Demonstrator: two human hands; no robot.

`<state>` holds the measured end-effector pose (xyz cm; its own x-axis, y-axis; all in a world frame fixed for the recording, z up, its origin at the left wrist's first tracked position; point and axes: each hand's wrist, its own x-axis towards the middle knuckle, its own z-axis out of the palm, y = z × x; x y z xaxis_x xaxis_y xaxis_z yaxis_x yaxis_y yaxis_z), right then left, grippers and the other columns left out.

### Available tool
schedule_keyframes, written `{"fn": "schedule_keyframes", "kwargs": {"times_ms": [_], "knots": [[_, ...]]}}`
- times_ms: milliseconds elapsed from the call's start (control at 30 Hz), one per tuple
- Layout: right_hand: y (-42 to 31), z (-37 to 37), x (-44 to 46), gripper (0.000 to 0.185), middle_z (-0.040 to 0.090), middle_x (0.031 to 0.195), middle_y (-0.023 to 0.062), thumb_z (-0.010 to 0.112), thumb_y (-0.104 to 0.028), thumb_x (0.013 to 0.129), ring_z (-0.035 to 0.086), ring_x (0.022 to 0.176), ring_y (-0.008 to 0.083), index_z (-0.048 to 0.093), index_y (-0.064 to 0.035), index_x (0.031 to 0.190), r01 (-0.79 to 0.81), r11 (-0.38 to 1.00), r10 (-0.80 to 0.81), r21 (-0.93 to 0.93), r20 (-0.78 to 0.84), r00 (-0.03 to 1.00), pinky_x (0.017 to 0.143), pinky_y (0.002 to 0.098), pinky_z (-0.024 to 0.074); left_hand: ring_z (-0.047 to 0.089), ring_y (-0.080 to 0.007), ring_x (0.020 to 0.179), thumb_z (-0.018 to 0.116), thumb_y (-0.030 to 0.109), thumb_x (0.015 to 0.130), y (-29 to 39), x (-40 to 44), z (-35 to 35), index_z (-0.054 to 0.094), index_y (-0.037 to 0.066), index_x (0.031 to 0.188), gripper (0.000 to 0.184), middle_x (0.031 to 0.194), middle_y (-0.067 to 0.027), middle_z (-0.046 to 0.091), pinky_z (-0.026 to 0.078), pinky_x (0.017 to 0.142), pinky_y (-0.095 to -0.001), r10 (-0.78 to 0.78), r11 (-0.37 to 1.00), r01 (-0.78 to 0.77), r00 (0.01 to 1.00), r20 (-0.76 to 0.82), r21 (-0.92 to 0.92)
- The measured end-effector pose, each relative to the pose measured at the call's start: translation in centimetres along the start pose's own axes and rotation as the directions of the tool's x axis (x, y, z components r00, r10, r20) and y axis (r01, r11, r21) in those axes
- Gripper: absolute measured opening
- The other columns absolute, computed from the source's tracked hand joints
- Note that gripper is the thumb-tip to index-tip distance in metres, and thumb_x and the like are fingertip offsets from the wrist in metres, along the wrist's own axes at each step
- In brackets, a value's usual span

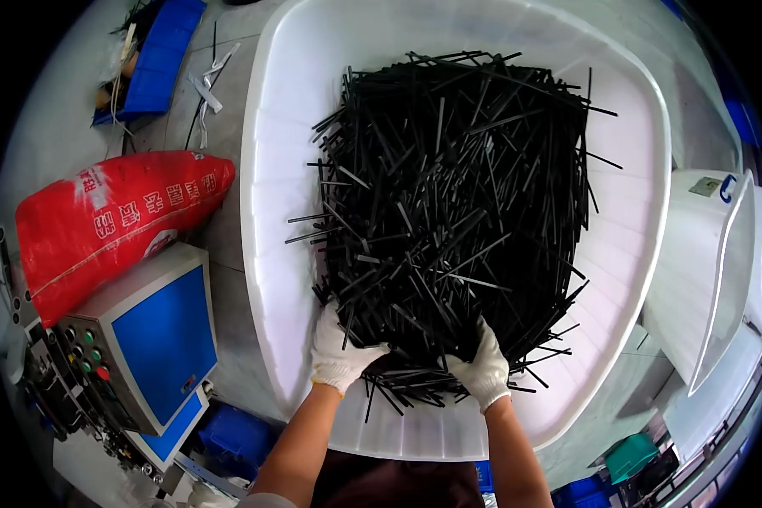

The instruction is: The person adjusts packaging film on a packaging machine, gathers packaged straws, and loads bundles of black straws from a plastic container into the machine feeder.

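A large heap of thin, straight black strips [457, 186] fills the middle of a big white plastic tub [626, 254]. They lie criss-cross, and some stick out at the sides. My left hand [340, 349], in a white knit glove, grips strips at the near left of the heap, its thumb pointing inward and its fingertips sunk among them. At the near right, my right hand [485, 370], gloved alike, closes on strips too, with part of its fingers hidden. Between and below both hands, loose strip ends point toward me.
To the left lie a red printed sack [127, 216] and a machine cabinet with a blue panel [165, 339] and push buttons. A blue bin [162, 59] stands at upper left. On the right is another white tub [698, 279]; a green container [631, 457] sits at lower right.
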<state>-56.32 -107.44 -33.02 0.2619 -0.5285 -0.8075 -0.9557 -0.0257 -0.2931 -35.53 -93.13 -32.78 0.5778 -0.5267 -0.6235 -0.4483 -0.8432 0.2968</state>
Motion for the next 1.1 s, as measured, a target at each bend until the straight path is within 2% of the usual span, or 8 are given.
{"fn": "schedule_keyframes", "kwargs": {"times_ms": [67, 233, 400, 533, 567, 867, 967, 1100], "knots": [[-0.4, -1.1, 1.8, 0.111, 0.046, 0.142, 0.0177, 0.082, -0.053, 0.065, 0.045, 0.132, 0.0274, 0.029, 0.0019, 0.145, 0.044, 0.965, -0.01, -0.257, 0.131, 0.991, 0.109, 0.0329, 0.0392, 0.062, -0.0285, 0.106, 0.089, 0.034, 0.054, -0.7, -0.9, 2.1, 0.047, 0.002, 0.133, 0.095, 0.115, -0.0121, 0.063, 0.049, 0.097, -0.0357, -0.251, 0.791, 0.193, 0.968, -0.021, -0.58], [-3.4, -1.4, 2.1, 0.109, 0.047, 0.142, 0.0171, 0.081, -0.053, 0.066, 0.044, 0.133, 0.0267, 0.03, 0.0014, 0.145, 0.003, 0.913, 0.131, -0.407, 0.301, 0.945, 0.109, 0.0331, 0.0399, 0.043, -0.0245, 0.132, 0.084, 0.041, 0.065, -6.7, -1.4, 6.0, 0.022, 0.002, 0.148, 0.111, 0.146, -0.0193, 0.04, 0.046, 0.103, -0.0398, -0.264, 0.697, 0.595, 0.732, 0.628, -0.401], [1.6, 1.9, 2.4, 0.117, 0.051, 0.137, 0.0197, 0.081, -0.058, 0.063, 0.055, 0.123, 0.0277, 0.026, 0.0044, 0.146, 0.045, 0.96, -0.094, 0.276, 0.165, 0.982, 0.102, 0.0316, 0.0471, 0.053, -0.0302, 0.122, 0.086, 0.052, 0.061, -6.8, -0.7, 8.4, 0.031, 0.002, 0.144, 0.112, 0.142, -0.0153, 0.046, 0.043, 0.103, -0.0411, -0.006, 0.802, 0.21, 0.939, 0.343, -0.559], [-1.7, 0.8, 3.1, 0.121, 0.053, 0.132, 0.0234, 0.089, -0.047, 0.059, 0.057, 0.121, 0.0283, 0.024, 0.0071, 0.145, -0.126, 0.992, 0.127, -0.022, 0.307, 0.943, 0.102, 0.0319, 0.0466, 0.053, -0.034, 0.12, 0.091, 0.044, 0.057, -6.5, -2.0, 8.9, 0.028, 0.001, 0.144, 0.115, 0.139, -0.0181, 0.047, 0.045, 0.103, -0.0393, -0.147, 0.681, 0.125, 0.989, 0.033, -0.722], [-1.0, 1.5, 3.7, 0.123, 0.053, 0.134, 0.0225, 0.089, -0.05, 0.059, 0.052, 0.127, 0.0272, 0.023, 0.0082, 0.145, -0.126, 0.992, 0.125, -0.021, 0.358, 0.925, 0.107, 0.0305, 0.0408, 0.052, -0.0324, 0.122, 0.093, 0.036, 0.056, -8.2, -1.6, 9.4, 0.028, -0.003, 0.142, 0.115, 0.138, -0.0188, 0.047, 0.044, 0.104, -0.0387, -0.188, 0.015, 0.376, 0.911, 0.367, -0.927], [3.1, 5.6, 4.6, 0.079, 0.06, 0.121, 0.0139, 0.082, -0.03, 0.074, 0.057, 0.11, 0.0218, 0.042, 0.0118, 0.129, -0.459, 0.392, -0.123, 0.797, 0.54, 0.833, 0.1, 0.0278, 0.0442, 0.066, -0.0227, 0.098, 0.078, -0.005, 0.072, -5.7, 0.1, 4.4, 0.042, -0.001, 0.136, 0.073, 0.121, -0.0151, 0.061, 0.058, 0.086, -0.0367, -0.225, 0.233, 0.6, 0.799, 0.558, -0.765], [3.1, 6.0, 4.4, 0.073, 0.065, 0.111, 0.0122, 0.084, -0.025, 0.073, 0.063, 0.097, 0.0209, 0.046, 0.009, 0.126, -0.283, 0.837, -0.026, 0.468, 0.551, 0.834, 0.086, 0.0305, 0.0528, 0.062, -0.0292, 0.111, 0.074, 0.052, 0.079, -6.5, -1.4, 5.4, 0.043, -0.002, 0.136, 0.084, 0.136, -0.0201, 0.053, 0.052, 0.095, -0.0358, 0.109, 0.77, -0.04, 0.992, 0.069, -0.637], [2.6, 5.0, 0.9, 0.039, 0.067, 0.084, 0.0047, 0.073, -0.029, 0.085, 0.063, 0.072, 0.017, 0.06, -0.004, 0.112, 0.325, 0.872, -0.427, 0.366, 0.244, 0.871, 0.064, 0.0266, 0.0525, 0.062, -0.0254, 0.107, 0.077, 0.047, 0.077, -3.1, -4.8, 2.2, 0.044, 0.001, 0.138, 0.083, 0.131, -0.0145, 0.056, 0.051, 0.095, -0.0333, 0.068, 0.716, 0.148, 0.958, 0.279, -0.682]]}}
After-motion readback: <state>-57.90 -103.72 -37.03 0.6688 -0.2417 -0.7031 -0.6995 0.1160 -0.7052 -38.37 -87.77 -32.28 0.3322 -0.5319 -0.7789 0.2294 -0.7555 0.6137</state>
